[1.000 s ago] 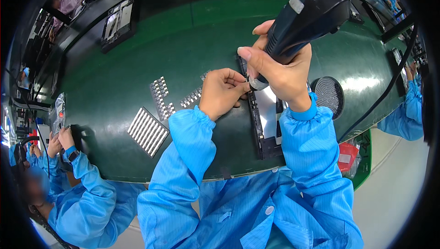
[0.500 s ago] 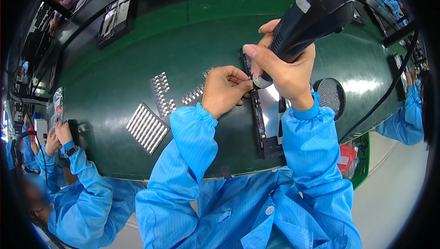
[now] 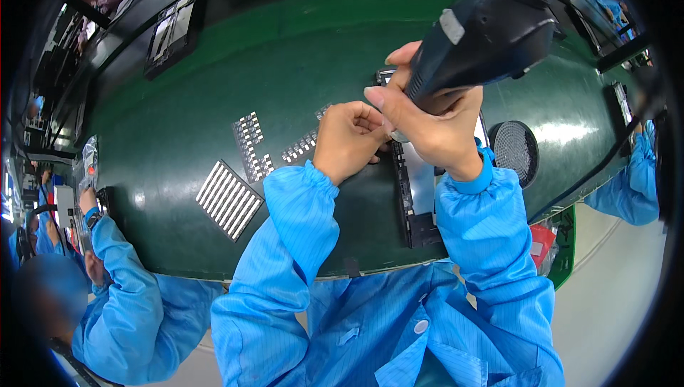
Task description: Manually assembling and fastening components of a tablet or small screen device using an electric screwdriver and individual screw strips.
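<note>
My right hand (image 3: 443, 129) is wrapped round a thick black electric screwdriver (image 3: 479, 43), whose nose slants down to the left and is mostly covered by my fingers. Under it lies a black-framed flat unit (image 3: 420, 191) with a shiny silver panel, partly hidden by my right hand and sleeve. At the unit's left edge my left hand (image 3: 346, 139) is closed, thumb and forefinger together right beside the screwdriver's nose. What those fingertips hold, if anything, is too small to make out.
Left of my hands lie a white-striped plate (image 3: 229, 200) and dark sheets of small white parts (image 3: 249, 141). A round black dish (image 3: 513, 153) of small grey pieces stands right of the unit. A dark cable (image 3: 591, 166) curves past it. A co-worker's sleeve (image 3: 132, 273) is at left.
My right hand and the screwdriver have shifted slightly left, and the screwdriver leans over more. My left hand has stayed almost still. The co-worker's hands at left have moved apart.
</note>
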Action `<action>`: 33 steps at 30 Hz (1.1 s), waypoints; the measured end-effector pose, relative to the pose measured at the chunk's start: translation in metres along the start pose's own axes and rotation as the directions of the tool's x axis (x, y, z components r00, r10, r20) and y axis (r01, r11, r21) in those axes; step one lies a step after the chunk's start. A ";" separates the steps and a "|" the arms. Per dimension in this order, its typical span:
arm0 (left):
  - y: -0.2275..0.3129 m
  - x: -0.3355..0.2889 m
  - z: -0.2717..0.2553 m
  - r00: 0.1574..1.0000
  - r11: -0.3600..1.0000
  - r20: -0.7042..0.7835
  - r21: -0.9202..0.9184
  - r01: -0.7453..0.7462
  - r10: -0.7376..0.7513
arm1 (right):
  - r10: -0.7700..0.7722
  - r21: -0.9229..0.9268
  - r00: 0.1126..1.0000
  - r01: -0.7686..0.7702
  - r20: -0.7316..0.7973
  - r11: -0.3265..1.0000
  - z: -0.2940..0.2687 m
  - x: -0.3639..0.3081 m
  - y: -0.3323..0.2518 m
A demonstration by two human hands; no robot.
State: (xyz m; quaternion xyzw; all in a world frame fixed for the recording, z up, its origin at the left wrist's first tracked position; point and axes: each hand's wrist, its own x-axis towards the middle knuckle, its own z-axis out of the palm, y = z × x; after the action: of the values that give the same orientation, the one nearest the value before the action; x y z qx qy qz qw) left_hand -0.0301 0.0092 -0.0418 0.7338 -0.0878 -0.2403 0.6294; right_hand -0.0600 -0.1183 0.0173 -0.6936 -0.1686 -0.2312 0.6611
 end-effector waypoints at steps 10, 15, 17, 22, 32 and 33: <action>-0.004 -0.003 0.001 0.997 0.994 -0.021 -0.085 0.066 -0.068 | -0.106 0.014 0.921 0.120 -0.375 0.993 -0.111 -0.008 -0.044; 0.001 -0.004 0.004 0.997 0.999 -0.055 -0.023 0.048 -0.050 | -0.021 -0.029 0.814 0.005 -0.581 1.000 -0.167 -0.032 -0.022; 0.000 -0.003 0.004 0.997 0.999 -0.052 -0.021 0.047 -0.048 | -0.008 -0.062 0.827 -0.033 -0.563 0.998 -0.177 -0.037 -0.013; 0.002 -0.002 0.010 0.996 0.998 -0.072 0.000 0.057 -0.057 | -0.005 -0.079 0.839 -0.046 -0.543 0.996 -0.181 -0.035 -0.005; 0.003 -0.006 0.006 0.997 0.999 -0.063 -0.001 0.035 -0.035 | -0.004 -0.116 0.840 -0.070 -0.542 0.991 -0.190 -0.034 -0.002; 0.003 -0.006 0.007 0.998 0.999 -0.061 -0.002 0.036 -0.036 | -0.020 -0.133 0.836 -0.064 -0.548 0.989 -0.193 -0.035 -0.001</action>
State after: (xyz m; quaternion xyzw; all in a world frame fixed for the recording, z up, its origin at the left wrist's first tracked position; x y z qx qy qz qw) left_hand -0.0377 0.0050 -0.0384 0.7420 -0.0553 -0.2293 0.6275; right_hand -0.1085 -0.3073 0.0033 -0.6468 0.0528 -0.4238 0.6319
